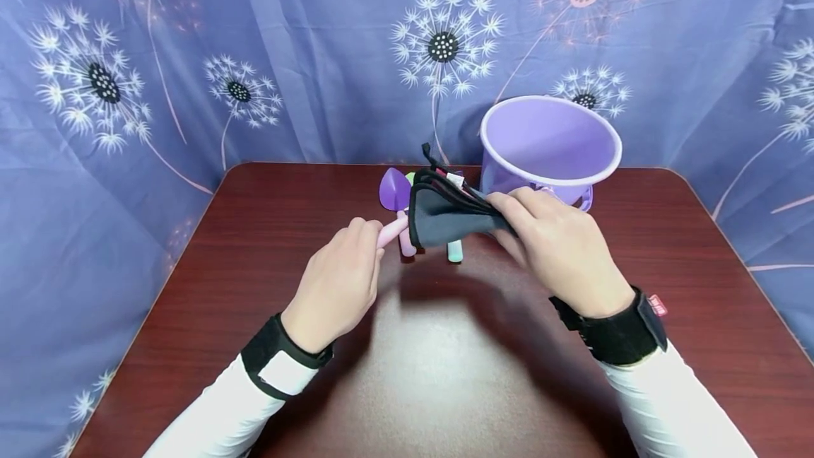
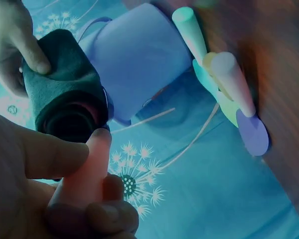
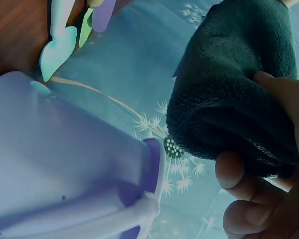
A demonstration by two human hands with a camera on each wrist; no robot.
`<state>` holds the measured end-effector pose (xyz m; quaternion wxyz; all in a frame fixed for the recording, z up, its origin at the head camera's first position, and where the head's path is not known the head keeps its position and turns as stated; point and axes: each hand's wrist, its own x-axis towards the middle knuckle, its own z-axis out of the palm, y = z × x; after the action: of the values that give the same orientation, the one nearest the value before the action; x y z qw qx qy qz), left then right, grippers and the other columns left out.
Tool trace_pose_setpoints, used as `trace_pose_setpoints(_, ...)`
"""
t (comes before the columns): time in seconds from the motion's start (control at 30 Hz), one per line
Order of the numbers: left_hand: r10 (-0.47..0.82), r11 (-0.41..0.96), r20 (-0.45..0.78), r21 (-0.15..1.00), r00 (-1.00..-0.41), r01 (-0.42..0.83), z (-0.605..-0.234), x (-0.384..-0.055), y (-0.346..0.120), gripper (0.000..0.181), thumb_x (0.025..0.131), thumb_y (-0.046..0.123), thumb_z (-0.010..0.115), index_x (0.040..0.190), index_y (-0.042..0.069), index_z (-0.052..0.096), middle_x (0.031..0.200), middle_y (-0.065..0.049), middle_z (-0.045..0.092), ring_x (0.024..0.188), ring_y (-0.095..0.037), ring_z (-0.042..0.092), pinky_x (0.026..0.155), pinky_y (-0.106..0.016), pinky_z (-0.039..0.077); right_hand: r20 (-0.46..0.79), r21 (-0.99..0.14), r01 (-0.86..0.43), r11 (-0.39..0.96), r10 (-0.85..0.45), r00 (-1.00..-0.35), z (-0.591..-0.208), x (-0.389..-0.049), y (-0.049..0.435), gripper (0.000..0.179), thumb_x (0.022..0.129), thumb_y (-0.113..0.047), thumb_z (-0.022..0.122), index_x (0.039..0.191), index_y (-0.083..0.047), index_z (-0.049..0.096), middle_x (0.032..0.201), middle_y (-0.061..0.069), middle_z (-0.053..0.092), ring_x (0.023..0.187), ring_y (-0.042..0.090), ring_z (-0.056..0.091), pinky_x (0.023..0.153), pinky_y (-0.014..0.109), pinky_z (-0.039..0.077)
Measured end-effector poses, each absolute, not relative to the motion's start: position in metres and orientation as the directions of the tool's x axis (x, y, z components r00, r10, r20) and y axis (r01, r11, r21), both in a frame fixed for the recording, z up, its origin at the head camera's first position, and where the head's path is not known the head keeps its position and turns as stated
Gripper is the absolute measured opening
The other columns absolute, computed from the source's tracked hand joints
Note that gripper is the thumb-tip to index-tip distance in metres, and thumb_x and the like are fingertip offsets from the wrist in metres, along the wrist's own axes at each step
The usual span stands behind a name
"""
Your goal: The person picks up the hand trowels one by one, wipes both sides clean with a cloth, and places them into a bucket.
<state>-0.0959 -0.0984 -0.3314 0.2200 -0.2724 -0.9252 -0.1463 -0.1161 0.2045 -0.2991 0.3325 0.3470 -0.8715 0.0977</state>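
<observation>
My left hand (image 1: 340, 278) grips a pink handle (image 1: 393, 230), with the thumb along it in the left wrist view. The handle's far end meets a folded dark grey cloth (image 1: 445, 214), and whatever head the tool has is hidden there. Held up over the table, the cloth is pinched by my right hand (image 1: 562, 253) at its right end, thumb on top and fingers beneath. Its layers show black edging, a white tag (image 1: 455, 180) and a small black loop. From the right wrist the cloth (image 3: 224, 74) looks fuzzy and rolled over.
Behind the right hand stands a purple bucket (image 1: 502, 172) at the table's back edge. Under the cloth lie small garden tools: a purple-bladed trowel (image 1: 394, 189) with a pale pink handle and one with a mint handle (image 1: 454, 251). A blue dandelion-print curtain (image 1: 343, 55) hangs behind.
</observation>
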Motion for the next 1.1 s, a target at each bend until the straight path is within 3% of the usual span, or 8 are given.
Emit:
trace_pose_setpoints(0.4, 0.498, 0.764, 0.495, 0.136, -0.712, 0.630, -0.337, -0.093, -0.092, 0.017, 0.105, 0.022, 0.049, 0.101, 0.006, 0.050, 0.080, -0.004, 0.041, 0.065, -0.021, 0.043, 0.051, -0.032, 0.038, 0.619, 0.091, -0.728, 0.679, -0.611, -0.493, -0.304, -0.120, 0.194, 0.035, 0.090, -0.010, 0.068, 0.125, -0.007, 0.065, 0.106, 0.007, 0.062, 0.085, 0.028, 0.057, 0.073, 0.041, 0.048)
trace_pose_setpoints(0.63, 0.536, 0.747, 0.457, 0.135, -0.710, 0.651, -0.336, -0.094, -0.091, 0.013, 0.100, 0.015, 0.057, 0.108, 0.005, 0.054, 0.084, -0.003, 0.043, 0.069, -0.019, 0.044, 0.055, -0.028, 0.039, 0.620, 0.082, -0.774, 0.628, -0.640, -0.453, -0.308, -0.121, 0.192, 0.035, 0.093, -0.010, 0.064, 0.128, -0.006, 0.064, 0.114, 0.009, 0.062, 0.091, 0.028, 0.055, 0.077, 0.040, 0.048)
trace_pose_setpoints(0.77, 0.541, 0.749, 0.434, 0.142, -0.720, 0.648, -0.335, -0.093, -0.093, 0.013, 0.099, 0.013, 0.058, 0.109, 0.005, 0.054, 0.086, -0.003, 0.043, 0.071, -0.017, 0.044, 0.056, -0.027, 0.039, 0.636, 0.028, -0.798, 0.602, -0.626, -0.450, -0.311, -0.121, 0.191, 0.037, 0.092, -0.010, 0.066, 0.129, -0.006, 0.063, 0.119, 0.009, 0.062, 0.100, 0.025, 0.058, 0.085, 0.038, 0.048)
trace_pose_setpoints(0.97, 0.543, 0.739, 0.445, 0.150, -0.712, 0.657, -0.333, -0.095, -0.094, 0.011, 0.097, 0.011, 0.060, 0.103, 0.007, 0.052, 0.086, -0.004, 0.044, 0.073, -0.018, 0.045, 0.058, -0.028, 0.040, 0.665, -0.086, -0.826, 0.557, -0.585, -0.464, -0.316, -0.122, 0.190, 0.038, 0.090, -0.005, 0.066, 0.128, -0.002, 0.063, 0.123, 0.011, 0.061, 0.113, 0.025, 0.057, 0.101, 0.033, 0.040)
trace_pose_setpoints(1.1, 0.542, 0.735, 0.457, 0.149, -0.706, 0.661, -0.335, -0.096, -0.094, 0.011, 0.096, 0.010, 0.060, 0.102, 0.006, 0.051, 0.085, -0.004, 0.044, 0.073, -0.019, 0.045, 0.057, -0.028, 0.040, 0.673, -0.085, -0.814, 0.574, -0.569, -0.472, -0.319, -0.124, 0.190, 0.036, 0.092, -0.006, 0.061, 0.128, -0.002, 0.062, 0.123, 0.012, 0.061, 0.111, 0.025, 0.058, 0.097, 0.035, 0.043)
